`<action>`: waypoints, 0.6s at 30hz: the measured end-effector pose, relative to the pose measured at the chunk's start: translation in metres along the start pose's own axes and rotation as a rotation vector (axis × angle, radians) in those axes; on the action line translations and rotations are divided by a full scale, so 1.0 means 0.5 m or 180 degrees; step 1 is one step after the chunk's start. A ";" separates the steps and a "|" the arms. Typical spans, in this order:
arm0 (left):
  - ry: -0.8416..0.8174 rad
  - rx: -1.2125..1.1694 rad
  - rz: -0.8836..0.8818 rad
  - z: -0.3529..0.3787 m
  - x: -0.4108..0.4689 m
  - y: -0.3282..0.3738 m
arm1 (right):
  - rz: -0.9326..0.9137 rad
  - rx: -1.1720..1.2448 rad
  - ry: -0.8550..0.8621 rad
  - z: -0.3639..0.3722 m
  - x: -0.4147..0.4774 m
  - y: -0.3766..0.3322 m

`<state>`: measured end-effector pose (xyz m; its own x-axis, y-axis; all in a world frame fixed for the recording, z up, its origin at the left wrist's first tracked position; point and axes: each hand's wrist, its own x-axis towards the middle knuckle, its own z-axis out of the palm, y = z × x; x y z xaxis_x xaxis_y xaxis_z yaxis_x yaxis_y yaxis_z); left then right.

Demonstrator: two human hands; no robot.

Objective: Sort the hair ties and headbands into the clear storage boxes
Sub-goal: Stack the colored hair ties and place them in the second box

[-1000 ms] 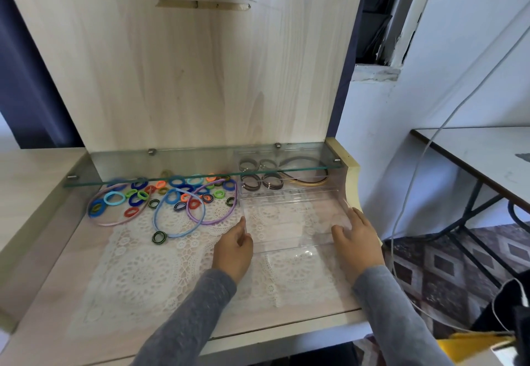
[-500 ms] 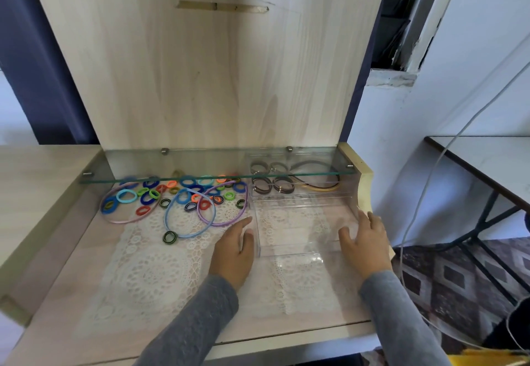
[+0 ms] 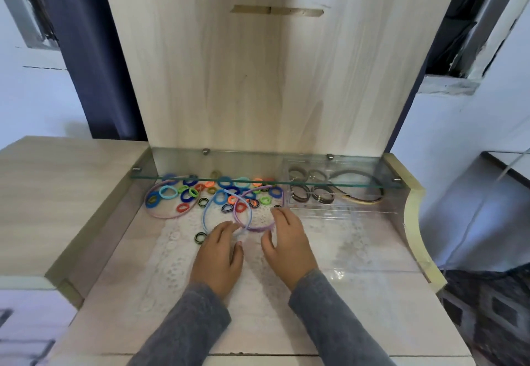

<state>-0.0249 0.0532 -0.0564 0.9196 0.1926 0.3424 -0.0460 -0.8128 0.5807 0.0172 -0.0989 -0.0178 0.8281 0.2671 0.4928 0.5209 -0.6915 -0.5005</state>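
Two hands in grey sleeves, the left hand (image 3: 218, 254) and the right hand (image 3: 286, 246), lie open and loosely spread over the counter's (image 3: 372, 322) lace mat (image 3: 172, 251). Their fingertips meet the near arcs of a blue headband (image 3: 204, 215) and a purple headband (image 3: 253, 229). Coloured hair ties (image 3: 187, 195) lie scattered at 11 o'clock. The clear storage box (image 3: 344, 212), holding brown ties (image 3: 299, 193), sits at 2 o'clock under a glass shelf (image 3: 286, 182).

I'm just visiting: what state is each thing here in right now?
Left hand, open, fingertips at the blue headband's near edge.
Right hand, open, fingers spread over the purple headband.
Blue headband, flat on the lace mat, crossing the purple one.
Coloured hair ties, loose and unsorted, partly under the glass shelf.
Clear storage box, holds brown hair ties and a brown headband at the back.
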 end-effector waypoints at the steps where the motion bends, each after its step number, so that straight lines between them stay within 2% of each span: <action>1: -0.0032 0.0035 -0.0025 -0.005 0.002 -0.006 | 0.0033 0.0000 -0.0161 0.014 0.004 -0.008; 3: -0.0102 0.0102 -0.0090 -0.018 0.006 -0.020 | 0.0155 0.0048 -0.0503 0.040 0.009 -0.016; 9: 0.0089 0.0531 -0.0090 -0.046 0.002 -0.066 | 0.0225 -0.0185 -0.0736 0.092 0.013 -0.023; 18: 0.0179 0.0845 -0.0014 -0.042 -0.013 -0.072 | 0.0138 -0.0195 -0.0285 0.113 -0.005 -0.022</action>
<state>-0.0375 0.0926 -0.0640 0.8960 0.2206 0.3853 0.0686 -0.9262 0.3708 0.0209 -0.0543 -0.0538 0.8661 0.2932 0.4047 0.4730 -0.7426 -0.4741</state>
